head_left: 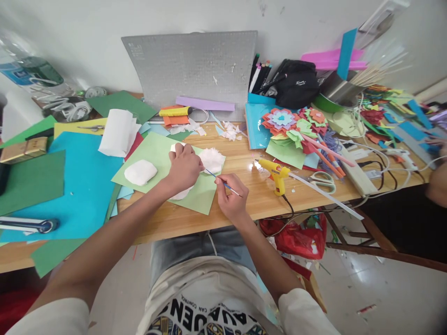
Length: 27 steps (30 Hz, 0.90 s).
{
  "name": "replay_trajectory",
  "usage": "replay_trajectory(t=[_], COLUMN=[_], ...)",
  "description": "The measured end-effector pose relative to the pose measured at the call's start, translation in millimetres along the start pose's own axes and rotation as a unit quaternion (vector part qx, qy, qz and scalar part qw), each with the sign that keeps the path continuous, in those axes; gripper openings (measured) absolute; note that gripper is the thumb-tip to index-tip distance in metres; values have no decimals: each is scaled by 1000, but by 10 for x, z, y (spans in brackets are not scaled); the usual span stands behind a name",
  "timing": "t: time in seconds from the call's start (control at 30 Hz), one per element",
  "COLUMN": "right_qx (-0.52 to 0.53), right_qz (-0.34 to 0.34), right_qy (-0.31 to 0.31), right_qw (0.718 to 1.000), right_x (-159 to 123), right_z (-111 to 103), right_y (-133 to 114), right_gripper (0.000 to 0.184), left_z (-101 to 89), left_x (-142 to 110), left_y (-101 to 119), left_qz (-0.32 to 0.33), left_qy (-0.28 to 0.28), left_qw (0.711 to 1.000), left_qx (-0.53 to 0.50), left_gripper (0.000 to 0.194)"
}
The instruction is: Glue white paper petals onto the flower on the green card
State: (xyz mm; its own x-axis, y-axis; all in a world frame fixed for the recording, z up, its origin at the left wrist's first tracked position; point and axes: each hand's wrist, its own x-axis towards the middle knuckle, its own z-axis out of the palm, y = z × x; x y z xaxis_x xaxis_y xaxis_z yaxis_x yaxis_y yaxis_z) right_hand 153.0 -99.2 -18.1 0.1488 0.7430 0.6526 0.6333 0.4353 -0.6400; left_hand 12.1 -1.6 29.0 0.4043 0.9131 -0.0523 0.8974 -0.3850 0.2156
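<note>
My left hand [184,168] is closed over a white tissue piece [180,193] that lies on a light green paper sheet [159,158]. My right hand [231,195] pinches a thin blue stick [211,174] like a pen, its tip pointing at a fluffy white tissue flower [212,159] just right of my left hand. A folded white tissue pad [140,172] rests on the same green sheet, to the left.
A yellow glue gun [275,173] and scissors [323,180] lie right of my hands on the wooden table [251,195]. Coloured paper sheets [70,181] cover the left side. Paper flowers [289,125], a grey cutting mat [192,65] and a black pouch [298,83] stand behind. Another person's arm [438,179] shows at far right.
</note>
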Motion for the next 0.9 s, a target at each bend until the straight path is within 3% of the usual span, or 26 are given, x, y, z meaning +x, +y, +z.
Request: replay_trajectory(t=[0.2,0.7,0.9], right_qx=[-6,-7,-9], right_qz=[6,25,28], right_qy=[-8,-30,-31], right_qw=[1000,999,999], right_x=[8,-18,-10], right_z=[6,45,50], right_y=[4,54,47], right_gripper=[11,13,12], left_z=[-23,56,-2], left_x=[-3,-41,-278], left_y=[25,-39,-118], left_qz=[-10,-15,-1], left_qy=[-12,20,65], left_qw=[1000,999,997], left_qx=[10,-38,-33], left_gripper=[24,24,24])
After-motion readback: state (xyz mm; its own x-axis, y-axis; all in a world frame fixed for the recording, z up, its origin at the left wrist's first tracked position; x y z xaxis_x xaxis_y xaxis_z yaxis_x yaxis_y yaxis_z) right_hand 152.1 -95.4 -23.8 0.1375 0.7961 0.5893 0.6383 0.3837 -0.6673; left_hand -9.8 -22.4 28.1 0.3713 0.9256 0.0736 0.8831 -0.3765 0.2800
